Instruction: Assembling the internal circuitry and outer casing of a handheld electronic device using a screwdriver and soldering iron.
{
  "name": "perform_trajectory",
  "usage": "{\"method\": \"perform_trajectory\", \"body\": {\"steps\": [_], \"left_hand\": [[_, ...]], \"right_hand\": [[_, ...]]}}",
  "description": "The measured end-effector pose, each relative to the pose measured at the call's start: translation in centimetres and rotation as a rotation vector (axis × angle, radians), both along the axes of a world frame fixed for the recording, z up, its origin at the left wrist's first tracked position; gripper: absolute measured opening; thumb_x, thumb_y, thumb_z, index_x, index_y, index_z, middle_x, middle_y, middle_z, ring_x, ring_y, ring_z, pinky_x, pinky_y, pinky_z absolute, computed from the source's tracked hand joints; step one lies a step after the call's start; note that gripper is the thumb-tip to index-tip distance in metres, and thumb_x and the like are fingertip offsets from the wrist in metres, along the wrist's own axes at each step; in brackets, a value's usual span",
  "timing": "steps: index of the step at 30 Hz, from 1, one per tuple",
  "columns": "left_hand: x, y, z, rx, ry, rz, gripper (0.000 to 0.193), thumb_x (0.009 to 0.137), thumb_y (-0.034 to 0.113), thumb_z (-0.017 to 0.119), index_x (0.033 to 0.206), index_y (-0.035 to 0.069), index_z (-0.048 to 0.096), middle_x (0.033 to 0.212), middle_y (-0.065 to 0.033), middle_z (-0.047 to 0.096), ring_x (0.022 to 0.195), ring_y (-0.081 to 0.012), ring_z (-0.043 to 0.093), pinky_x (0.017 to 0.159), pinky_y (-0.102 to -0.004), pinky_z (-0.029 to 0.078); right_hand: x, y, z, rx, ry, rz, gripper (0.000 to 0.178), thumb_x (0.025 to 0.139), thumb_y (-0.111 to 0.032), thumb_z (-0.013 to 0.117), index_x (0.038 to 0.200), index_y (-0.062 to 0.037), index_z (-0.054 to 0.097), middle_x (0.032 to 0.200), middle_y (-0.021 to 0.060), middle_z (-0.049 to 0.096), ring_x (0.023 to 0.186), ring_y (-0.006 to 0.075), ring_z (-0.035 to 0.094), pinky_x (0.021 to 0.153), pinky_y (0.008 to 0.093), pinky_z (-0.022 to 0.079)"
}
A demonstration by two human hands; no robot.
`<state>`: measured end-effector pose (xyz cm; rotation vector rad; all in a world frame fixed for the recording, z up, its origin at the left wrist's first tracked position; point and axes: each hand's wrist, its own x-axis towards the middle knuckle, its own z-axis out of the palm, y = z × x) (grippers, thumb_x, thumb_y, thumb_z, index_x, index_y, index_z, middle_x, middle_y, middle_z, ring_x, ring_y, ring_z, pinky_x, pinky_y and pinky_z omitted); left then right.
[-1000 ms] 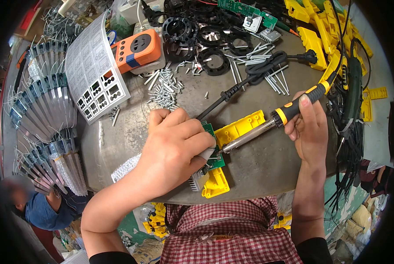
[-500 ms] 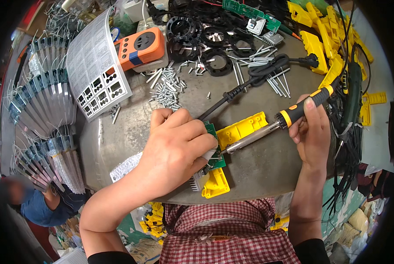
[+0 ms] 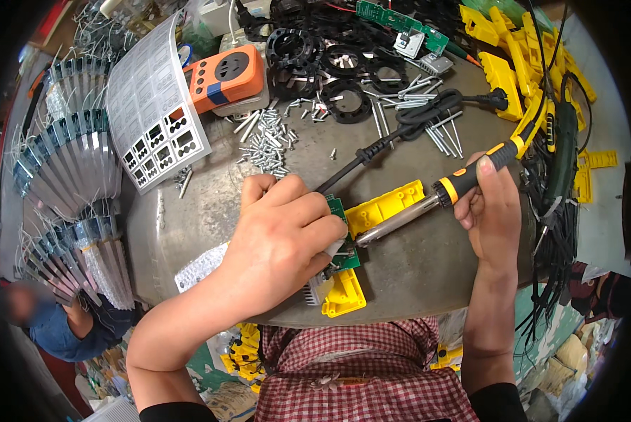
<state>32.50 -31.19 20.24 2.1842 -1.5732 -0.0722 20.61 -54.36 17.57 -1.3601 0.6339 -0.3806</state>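
My right hand is closed round the black and yellow handle of a soldering iron. The iron's metal tip meets the edge of a green circuit board or lies right beside it. Over the board, my left hand is closed, fingertips pressed down at its parts; what the fingers pinch is mostly hidden. Under the board lies a yellow plastic housing, and a finned metal heatsink sticks out below my fingers. A black power cord runs from behind my left hand toward a plug.
Screws lie in a pile beyond my left hand, near an orange meter and a printed sheet. Black rings and yellow housings crowd the back. Bundled leads stand left; another person sits there.
My right hand and the soldering iron have shifted slightly left, with the tip closer in to the board. My left hand has hardly moved.
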Motion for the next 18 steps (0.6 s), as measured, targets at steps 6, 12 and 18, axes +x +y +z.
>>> {"method": "perform_trajectory", "body": {"steps": [6,12,18], "left_hand": [[0.04,-0.05,-0.01,-0.002,-0.002,0.004,0.034,0.049,0.007,0.074,0.08,0.013,0.062,0.078,0.0015,0.056,0.077,-0.0193,0.05,0.073,-0.0361,0.033],[0.04,-0.03,-0.1,0.007,-0.007,0.001,0.034,0.049,0.007,0.074,0.08,0.013,0.062,0.078,0.0016,0.056,0.077,-0.0194,0.05,0.073,-0.0359,0.033],[-0.01,0.09,0.0,0.004,-0.003,0.004,0.034,0.049,0.007,0.074,0.081,0.013,0.062,0.078,0.0016,0.055,0.078,-0.0193,0.05,0.074,-0.0361,0.033]], "right_hand": [[0.05,-0.05,0.57,0.01,-0.029,-0.06,0.023,0.095,-0.026,0.049,0.093,-0.0034,0.052,0.065,0.0029,0.055,0.045,0.0061,0.048,0.038,0.0179,0.033],[0.23,0.25,-0.24,0.023,-0.021,-0.028,0.023,0.096,-0.026,0.047,0.095,-0.0038,0.053,0.066,0.0027,0.056,0.045,0.0057,0.048,0.037,0.0177,0.032],[-0.08,-0.28,0.32,0.004,-0.008,-0.019,0.023,0.095,-0.026,0.048,0.095,-0.0036,0.052,0.065,0.0027,0.055,0.045,0.0057,0.047,0.038,0.0176,0.032]]}}
